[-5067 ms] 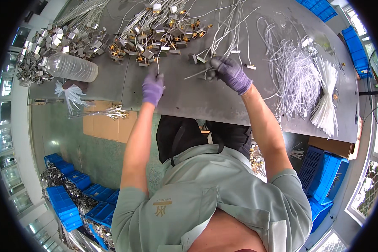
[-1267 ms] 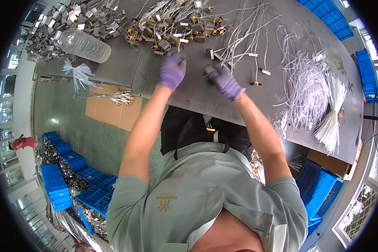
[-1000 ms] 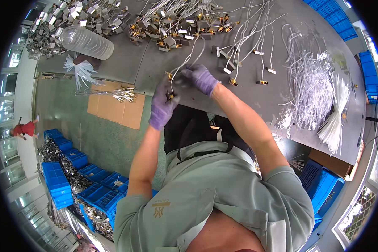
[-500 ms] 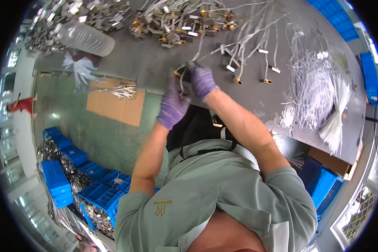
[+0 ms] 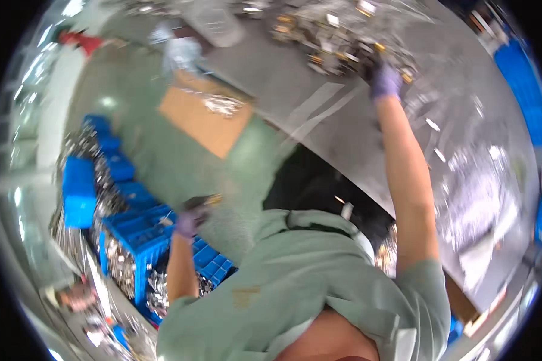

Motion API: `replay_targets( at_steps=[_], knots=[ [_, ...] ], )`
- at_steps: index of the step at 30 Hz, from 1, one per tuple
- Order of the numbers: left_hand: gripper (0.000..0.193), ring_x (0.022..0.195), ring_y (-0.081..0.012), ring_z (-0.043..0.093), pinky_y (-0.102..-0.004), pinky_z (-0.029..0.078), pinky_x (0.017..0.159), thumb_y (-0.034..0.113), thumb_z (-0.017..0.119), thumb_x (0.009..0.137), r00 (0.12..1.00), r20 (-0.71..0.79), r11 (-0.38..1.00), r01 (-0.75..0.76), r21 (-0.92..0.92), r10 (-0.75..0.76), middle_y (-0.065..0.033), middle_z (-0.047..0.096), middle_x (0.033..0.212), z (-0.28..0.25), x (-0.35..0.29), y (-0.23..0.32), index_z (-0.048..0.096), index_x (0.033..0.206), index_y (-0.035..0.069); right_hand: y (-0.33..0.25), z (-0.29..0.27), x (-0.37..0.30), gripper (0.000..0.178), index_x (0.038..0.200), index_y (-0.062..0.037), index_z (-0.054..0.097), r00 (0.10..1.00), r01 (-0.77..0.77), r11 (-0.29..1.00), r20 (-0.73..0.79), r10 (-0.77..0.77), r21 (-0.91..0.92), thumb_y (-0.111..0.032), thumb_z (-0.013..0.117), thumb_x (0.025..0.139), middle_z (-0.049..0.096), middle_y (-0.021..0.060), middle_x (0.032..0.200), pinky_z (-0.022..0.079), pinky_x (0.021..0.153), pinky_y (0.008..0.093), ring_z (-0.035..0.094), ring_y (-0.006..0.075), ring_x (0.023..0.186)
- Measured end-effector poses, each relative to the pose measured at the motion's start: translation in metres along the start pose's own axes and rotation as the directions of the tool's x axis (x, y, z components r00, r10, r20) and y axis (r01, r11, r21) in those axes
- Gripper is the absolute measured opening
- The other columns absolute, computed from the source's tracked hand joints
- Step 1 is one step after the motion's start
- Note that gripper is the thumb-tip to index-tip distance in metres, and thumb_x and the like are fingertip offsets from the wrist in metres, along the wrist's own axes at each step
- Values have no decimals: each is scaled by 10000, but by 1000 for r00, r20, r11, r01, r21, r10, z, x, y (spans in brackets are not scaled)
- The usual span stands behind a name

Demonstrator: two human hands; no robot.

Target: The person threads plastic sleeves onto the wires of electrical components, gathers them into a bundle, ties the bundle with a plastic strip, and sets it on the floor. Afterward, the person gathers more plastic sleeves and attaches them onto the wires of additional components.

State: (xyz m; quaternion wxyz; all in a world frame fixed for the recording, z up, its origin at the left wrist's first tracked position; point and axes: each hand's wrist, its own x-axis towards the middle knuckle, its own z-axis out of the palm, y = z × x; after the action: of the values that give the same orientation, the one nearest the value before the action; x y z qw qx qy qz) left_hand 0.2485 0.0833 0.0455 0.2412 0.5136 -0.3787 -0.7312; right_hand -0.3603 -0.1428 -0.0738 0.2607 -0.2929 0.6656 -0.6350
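Observation:
My left hand (image 5: pixel 193 219), in a purple glove with dark fingertips, hangs out over the green floor beside the blue crates. Its fingers are closed on a small metal piece with a brass-coloured end (image 5: pixel 214 198); the picture is too smeared to show more of it. My right arm stretches across the grey table, and my right hand (image 5: pixel 384 78) is at the edge of a pile of small metal connectors with pale cables (image 5: pixel 331 51). Motion blur and the pile hide how its fingers stand. Pale strips (image 5: pixel 319 105) streak the table left of that hand.
A clear plastic bottle (image 5: pixel 217 23) lies at the table's far left. Below it, a cardboard sheet (image 5: pixel 208 123) holds white-tipped cables. Blue crates (image 5: pixel 132 231) with metal parts stand at lower left. A bundle of clear strands (image 5: pixel 476 198) lies on the table's right.
My hands, together at the table edge before, have parted. The left swung down and left toward the crates with the small piece; the right reached forward to the connector pile. My view has turned.

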Motion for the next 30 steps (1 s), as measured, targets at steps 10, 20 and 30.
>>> replay_targets(
  at_steps=[10, 20, 30],
  knots=[
    [208, 357, -100, 277, -252, 267, 365, 126, 555, 877, 972, -6, 945, -231, -231, 236, 29, 279, 462, 31, 69, -26, 591, 1049, 13, -93, -83, -43, 390, 1012, 4, 613, 935, 322, 920, 229, -272, -223, -365, 550, 900, 682, 126, 869, 530, 635, 370, 657, 243, 716],
    [249, 366, -91, 252, -249, 249, 363, 171, 578, 883, 964, 152, 974, -207, -95, 220, 15, 280, 486, 185, 150, 14, 596, 1043, -18, -151, -53, -140, 267, 943, -72, 543, 967, -243, 352, 255, 12, 904, -336, 541, 900, 498, 33, 734, 410, 691, 381, 477, 212, 682],
    [238, 375, -85, 287, -258, 257, 355, 173, 605, 859, 949, 177, 954, -281, 107, 260, 17, 309, 498, 172, 145, 43, 595, 991, -25, -253, -182, 46, 219, 652, -155, 445, 975, 78, 597, -186, 120, 798, -217, 448, 862, 336, -14, 472, 265, 372, 314, 321, 182, 388]
  ],
)
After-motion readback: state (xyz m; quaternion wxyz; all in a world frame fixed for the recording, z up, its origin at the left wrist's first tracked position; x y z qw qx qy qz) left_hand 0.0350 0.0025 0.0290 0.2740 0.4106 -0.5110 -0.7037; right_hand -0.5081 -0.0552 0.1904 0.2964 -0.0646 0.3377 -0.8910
